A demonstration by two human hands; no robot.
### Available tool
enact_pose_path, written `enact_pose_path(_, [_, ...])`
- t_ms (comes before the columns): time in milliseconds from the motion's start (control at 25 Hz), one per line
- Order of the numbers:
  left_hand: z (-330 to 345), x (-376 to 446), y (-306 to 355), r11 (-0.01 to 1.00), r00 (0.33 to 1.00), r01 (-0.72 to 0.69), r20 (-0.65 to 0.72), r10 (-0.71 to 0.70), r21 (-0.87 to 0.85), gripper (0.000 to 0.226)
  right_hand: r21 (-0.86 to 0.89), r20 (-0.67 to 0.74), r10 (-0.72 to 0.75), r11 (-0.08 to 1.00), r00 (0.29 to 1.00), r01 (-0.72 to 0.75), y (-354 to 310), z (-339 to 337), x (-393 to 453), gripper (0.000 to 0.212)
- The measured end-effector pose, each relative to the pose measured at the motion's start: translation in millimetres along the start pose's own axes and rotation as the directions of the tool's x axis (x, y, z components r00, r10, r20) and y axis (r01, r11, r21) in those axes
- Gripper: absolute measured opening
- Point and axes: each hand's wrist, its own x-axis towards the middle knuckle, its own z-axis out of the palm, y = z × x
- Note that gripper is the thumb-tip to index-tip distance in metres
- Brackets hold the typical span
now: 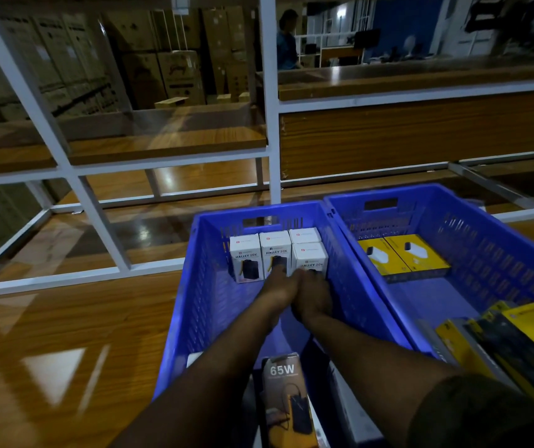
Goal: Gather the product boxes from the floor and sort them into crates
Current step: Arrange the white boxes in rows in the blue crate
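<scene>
I see two crates of perforated blue plastic (194, 276), slightly shiny. The floor (65, 334) looks like glossy wood, and the white boxes (246, 257) are smooth printed cardboard.

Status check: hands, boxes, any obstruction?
Both hands, left hand and right hand, against white boxes in left crate. Grip unclear. Nothing blocking.

white boxes (260, 257) touching the fingertips (280, 270) in the left blue crate (194, 286): each front read "HALLEY 20K", the rightmost partly covered by fingers | dark-and-yellow box (286, 396) near the forearms, well behind the fingers: read "65W" | yellow boxes (401, 253) right of the fingers: print too small to read
</scene>
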Motion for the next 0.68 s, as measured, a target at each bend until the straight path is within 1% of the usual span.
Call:
enact_pose_path(40, [-4,2,4,1.0,0.999,-0.011,-0.036,0.01,-0.012,0.046,-0.136,-0.011,-0.219,0.967,0.976,0.216,-2,4,-2,0.034])
enact_pose_path(80, [-10,3,6,0.999,0.998,-0.017,-0.067,0.015,-0.036,0.046,-0.248,0.052,-0.402,0.881,0.914,0.402,-1,7,-3,0.04])
enact_pose_path(120, [-15,4,8,0.998,0.996,-0.017,-0.091,0.012,-0.057,0.046,-0.311,0.112,-0.5,0.803,0.859,0.508,0,9,-4,0.045])
enact_pose_path(160, [-20,3,8,0.998,0.994,-0.016,-0.11,0.009,-0.068,0.047,-0.412,0.173,-0.56,0.706,0.81,0.576,3,13,1,0.048])
enact_pose_path(240, [-27,0,7,0.997,0.991,-0.006,-0.132,-0.005,-0.082,0.054,-0.514,0.253,-0.51,0.649,0.822,0.561,11,14,9,0.051])
enact_pose_path(320, [-29,-4,6,0.996,0.991,-0.019,-0.137,0.006,-0.089,0.061,-0.558,0.316,-0.45,0.624,0.835,0.548,15,10,16,0.05])
enact_pose_path(360, [-29,-4,4,0.996,0.99,-0.021,-0.139,0.009,-0.085,0.061,-0.557,0.351,-0.431,0.618,0.832,0.555,15,8,17,0.049])
enact_pose_path(400, [-28,-5,4,0.997,0.991,-0.022,-0.131,0.012,-0.079,0.057,-0.591,0.393,-0.45,0.544,0.802,0.595,14,9,18,0.048])
enact_pose_path(440, [-27,-9,6,0.997,0.993,-0.015,-0.119,0.005,-0.079,0.05,-0.621,0.435,-0.428,0.494,0.792,0.608,13,8,19,0.048])
enact_pose_path(480, [-25,-12,6,0.997,0.994,0.0,-0.108,-0.008,-0.078,0.043,-0.623,0.462,-0.413,0.478,0.785,0.619,12,11,23,0.047])
enact_pose_path(520, [-23,-15,7,0.997,0.995,-0.001,-0.104,-0.007,-0.075,0.037,-0.61,0.482,-0.386,0.497,0.787,0.617,11,12,23,0.047])
enact_pose_path(560, [-23,-18,9,0.998,0.997,0.009,-0.082,-0.015,-0.07,0.035,-0.578,0.493,-0.389,0.522,0.778,0.627,11,15,24,0.046])
enact_pose_path(640, [-23,-21,12,0.999,0.998,0.022,-0.052,-0.024,-0.045,0.041,-0.493,0.503,-0.391,0.603,0.771,0.627,6,11,20,0.046])
enact_pose_path(680, [-24,-21,13,0.999,0.998,0.004,-0.063,-0.007,-0.038,0.045,-0.442,0.496,-0.369,0.671,0.786,0.595,2,6,16,0.044])
